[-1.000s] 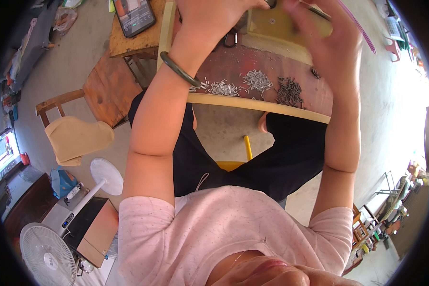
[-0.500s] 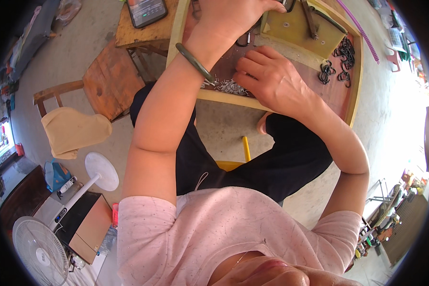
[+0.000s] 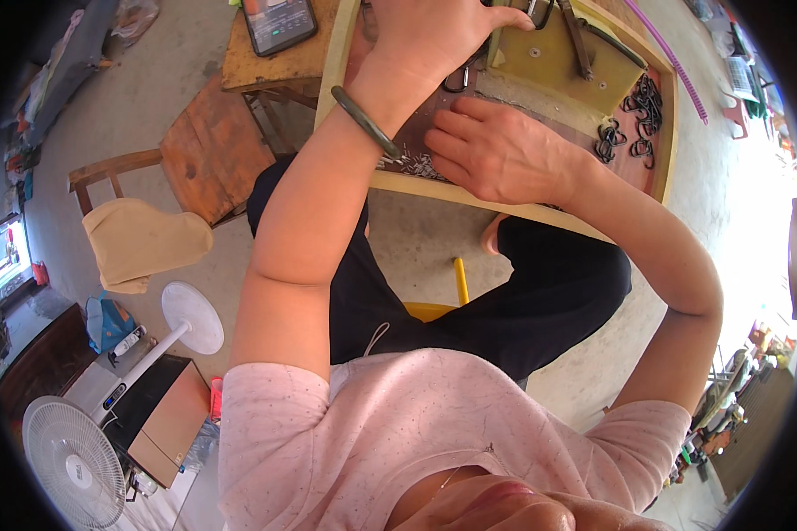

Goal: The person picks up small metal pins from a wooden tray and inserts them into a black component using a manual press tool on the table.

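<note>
small metal pins just beside right hand fingers

Light: bright daylight, glare washed out the floor on my right | Shadows: soft under my forearms | Focus: sharp at centre | Edges: fisheye bent lines, black rim surrounded view

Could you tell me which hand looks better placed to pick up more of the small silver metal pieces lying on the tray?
The right hand, probably. It lies palm down on the wooden tray with its fingertips at the pile of small silver metal pieces. The left hand is farther up, by the yellowish block.
</note>
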The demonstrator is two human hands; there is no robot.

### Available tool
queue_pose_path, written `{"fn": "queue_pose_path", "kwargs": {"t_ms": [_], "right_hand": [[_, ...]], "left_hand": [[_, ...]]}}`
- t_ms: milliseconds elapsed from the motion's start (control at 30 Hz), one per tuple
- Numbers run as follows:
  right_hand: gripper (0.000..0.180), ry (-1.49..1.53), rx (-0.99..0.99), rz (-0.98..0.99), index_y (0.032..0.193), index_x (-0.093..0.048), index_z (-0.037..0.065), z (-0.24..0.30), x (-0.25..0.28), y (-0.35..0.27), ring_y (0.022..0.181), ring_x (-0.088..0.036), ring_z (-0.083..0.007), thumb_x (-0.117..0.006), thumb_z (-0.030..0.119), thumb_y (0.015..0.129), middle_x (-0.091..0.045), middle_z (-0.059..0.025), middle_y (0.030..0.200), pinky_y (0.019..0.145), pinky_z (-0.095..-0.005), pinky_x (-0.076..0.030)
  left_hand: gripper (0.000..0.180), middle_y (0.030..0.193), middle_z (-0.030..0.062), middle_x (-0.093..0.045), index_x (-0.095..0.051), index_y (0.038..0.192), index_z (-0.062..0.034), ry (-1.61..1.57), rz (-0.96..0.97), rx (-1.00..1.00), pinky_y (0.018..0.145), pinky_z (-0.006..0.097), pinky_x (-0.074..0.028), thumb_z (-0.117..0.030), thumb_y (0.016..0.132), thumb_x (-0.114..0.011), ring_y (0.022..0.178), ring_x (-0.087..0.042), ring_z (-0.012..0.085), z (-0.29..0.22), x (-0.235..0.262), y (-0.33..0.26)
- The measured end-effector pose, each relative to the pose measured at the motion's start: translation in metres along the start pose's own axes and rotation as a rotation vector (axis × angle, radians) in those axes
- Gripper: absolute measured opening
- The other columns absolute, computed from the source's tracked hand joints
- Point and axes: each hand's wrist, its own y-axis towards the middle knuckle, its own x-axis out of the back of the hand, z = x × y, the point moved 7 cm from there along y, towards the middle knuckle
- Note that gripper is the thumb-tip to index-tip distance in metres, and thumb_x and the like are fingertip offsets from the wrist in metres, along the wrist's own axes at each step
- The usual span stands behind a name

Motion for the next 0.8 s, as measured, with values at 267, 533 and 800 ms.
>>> {"fn": "queue_pose_path", "kwargs": {"t_ms": [267,533,800], "right_hand": [[0.031,-0.021,-0.394,-0.387,0.102,-0.066,0.009,-0.065,0.07,-0.035,0.094,-0.066,-0.0312,-0.077,0.009,0.073,-0.065,-0.0103,0.099,0.078,-0.0416,-0.054],[0.018,-0.44,-0.516,-0.264,0.086,-0.055,0.005,-0.108,0.092,-0.03,0.104,-0.06,-0.0354,-0.069,0.007,0.074,-0.055,-0.0141,0.102,0.096,-0.0468,-0.049],[0.02,-0.463,-0.475,-0.339,0.087,-0.055,0.005,-0.112,0.08,-0.032,0.103,-0.061,-0.0352,-0.069,0.008,0.073,-0.057,-0.0138,0.107,0.092,-0.0469,-0.05]], "left_hand": [[0.059,0.098,0.0114,-0.062,-0.061,0.098,-0.0059,-0.042,-0.018,0.017,0.1,0.045,-0.037,-0.039,0.062,-0.094,0.104,-0.057,0.03,0.001,0.001,0.0],[0.057,0.097,0.0104,-0.062,-0.061,0.096,-0.0069,-0.033,-0.005,0.022,0.1,0.046,-0.037,-0.039,0.061,-0.094,0.104,-0.057,0.0299,0.0,0.002,-0.001],[0.056,0.097,0.0093,-0.063,-0.062,0.098,-0.008,-0.07,-0.047,0.023,0.103,0.046,-0.036,-0.035,0.061,-0.094,0.107,-0.058,0.0284,0.001,0.001,-0.004]]}}
